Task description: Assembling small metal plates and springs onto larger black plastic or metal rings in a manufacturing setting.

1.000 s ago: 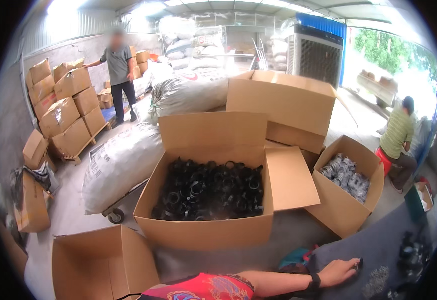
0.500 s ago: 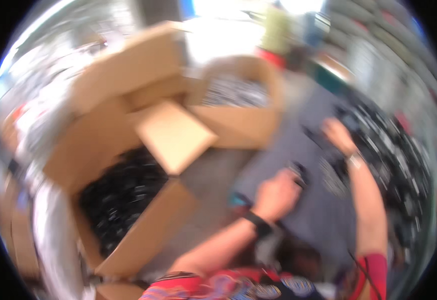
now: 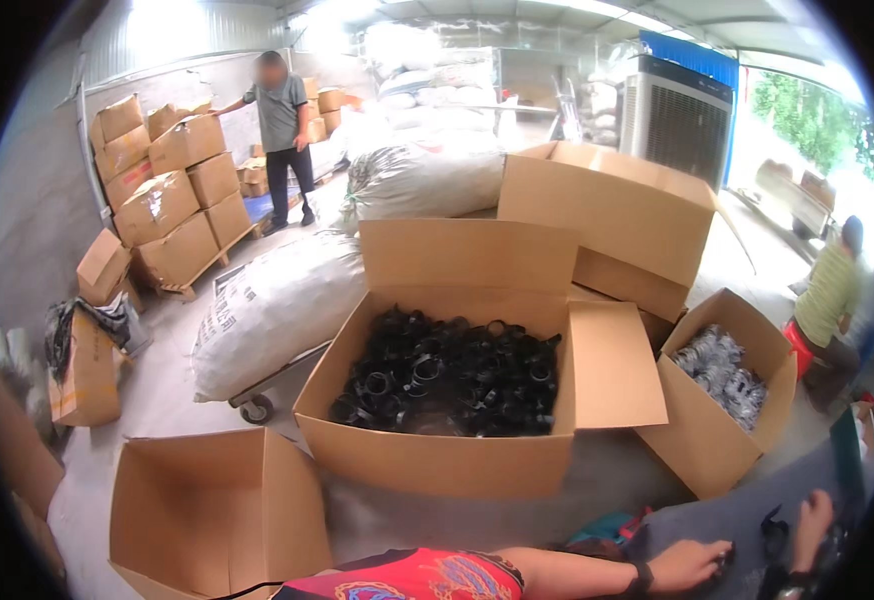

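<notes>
My left hand (image 3: 692, 565), a black band on its wrist, lies at the bottom edge on a grey mat (image 3: 727, 515), fingers stretched out and holding nothing. My right hand (image 3: 812, 520) shows only partly at the lower right rim, beside a small black part (image 3: 772, 528); its grip is hidden. In front of me stands a large open cardboard box (image 3: 437, 465) filled with black ring-shaped parts (image 3: 447, 375). To its right a smaller open box (image 3: 717, 450) holds silvery parts (image 3: 722, 365).
An empty open carton (image 3: 207, 510) sits at lower left. A white sack (image 3: 277, 305) lies on a wheeled cart behind the big box. Stacked cartons (image 3: 172, 205) stand on a pallet at left, a person (image 3: 279, 130) beside them. Another person (image 3: 829, 300) sits at right.
The view has swung up from the mat and my hands back to the boxes. My hands now sit at the lower right edge instead of the picture's middle.
</notes>
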`<state>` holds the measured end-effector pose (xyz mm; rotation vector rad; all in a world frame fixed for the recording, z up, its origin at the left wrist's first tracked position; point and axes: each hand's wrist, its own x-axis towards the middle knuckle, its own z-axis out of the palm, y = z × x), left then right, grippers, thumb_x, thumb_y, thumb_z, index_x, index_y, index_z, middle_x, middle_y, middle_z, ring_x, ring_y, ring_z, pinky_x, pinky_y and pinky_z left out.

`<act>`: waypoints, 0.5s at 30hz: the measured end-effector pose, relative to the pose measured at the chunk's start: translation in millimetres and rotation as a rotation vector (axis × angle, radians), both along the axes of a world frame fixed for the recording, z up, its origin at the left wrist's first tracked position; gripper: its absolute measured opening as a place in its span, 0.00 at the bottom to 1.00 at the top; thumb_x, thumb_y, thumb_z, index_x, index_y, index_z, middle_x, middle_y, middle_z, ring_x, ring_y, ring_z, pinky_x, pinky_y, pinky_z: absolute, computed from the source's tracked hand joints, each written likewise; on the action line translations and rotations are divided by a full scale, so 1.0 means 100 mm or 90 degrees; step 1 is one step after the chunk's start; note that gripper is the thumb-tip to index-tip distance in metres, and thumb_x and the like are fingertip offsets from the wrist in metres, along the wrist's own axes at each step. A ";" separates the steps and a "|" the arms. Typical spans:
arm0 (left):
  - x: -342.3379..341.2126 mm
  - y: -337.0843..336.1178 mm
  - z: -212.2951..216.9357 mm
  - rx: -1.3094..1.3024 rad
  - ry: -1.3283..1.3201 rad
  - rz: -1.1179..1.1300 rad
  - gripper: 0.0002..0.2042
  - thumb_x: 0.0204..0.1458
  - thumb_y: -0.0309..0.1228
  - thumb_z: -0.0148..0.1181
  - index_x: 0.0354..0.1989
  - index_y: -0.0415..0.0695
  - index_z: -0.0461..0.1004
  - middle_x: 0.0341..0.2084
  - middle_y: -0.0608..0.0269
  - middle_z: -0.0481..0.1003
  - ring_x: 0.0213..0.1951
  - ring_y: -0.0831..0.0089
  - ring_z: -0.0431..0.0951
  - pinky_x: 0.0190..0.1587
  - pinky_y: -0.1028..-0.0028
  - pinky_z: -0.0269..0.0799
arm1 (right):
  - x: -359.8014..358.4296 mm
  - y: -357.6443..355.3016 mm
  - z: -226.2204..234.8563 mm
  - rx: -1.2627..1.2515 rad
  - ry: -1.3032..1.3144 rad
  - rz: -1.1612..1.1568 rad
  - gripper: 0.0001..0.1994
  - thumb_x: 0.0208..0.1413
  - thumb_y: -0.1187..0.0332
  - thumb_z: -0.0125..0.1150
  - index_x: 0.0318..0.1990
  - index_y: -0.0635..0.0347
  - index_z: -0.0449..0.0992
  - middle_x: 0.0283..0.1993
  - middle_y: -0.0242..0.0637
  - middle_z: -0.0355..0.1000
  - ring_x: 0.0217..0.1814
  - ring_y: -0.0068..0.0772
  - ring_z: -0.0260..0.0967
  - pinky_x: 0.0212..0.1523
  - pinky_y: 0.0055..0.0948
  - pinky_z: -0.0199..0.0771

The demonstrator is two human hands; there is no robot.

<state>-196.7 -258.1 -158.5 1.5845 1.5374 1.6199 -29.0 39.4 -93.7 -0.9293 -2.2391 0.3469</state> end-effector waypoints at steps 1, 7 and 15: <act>0.03 0.08 -0.04 0.018 0.041 -0.013 0.18 0.52 0.30 0.50 0.52 0.45 0.64 0.31 0.40 0.74 0.35 0.43 0.74 0.39 0.54 0.70 | -0.01 -0.34 0.26 -0.013 0.087 0.022 0.11 0.51 0.81 0.52 0.44 0.70 0.69 0.42 0.39 0.67 0.47 0.30 0.65 0.51 0.26 0.64; -0.26 0.05 0.02 -0.045 0.098 0.053 0.16 0.53 0.32 0.51 0.51 0.49 0.65 0.30 0.48 0.75 0.32 0.47 0.76 0.35 0.56 0.73 | -0.44 -2.62 1.72 0.090 0.264 0.235 0.19 0.51 0.72 0.57 0.52 0.68 0.67 0.48 0.37 0.64 0.47 0.28 0.62 0.49 0.27 0.62; 0.06 0.16 0.13 0.033 0.082 0.015 0.16 0.53 0.32 0.55 0.51 0.48 0.72 0.44 0.50 0.75 0.44 0.53 0.76 0.47 0.63 0.72 | 0.41 -3.45 2.07 0.268 0.376 -0.023 0.16 0.50 0.75 0.57 0.48 0.68 0.69 0.46 0.37 0.66 0.44 0.26 0.62 0.45 0.24 0.62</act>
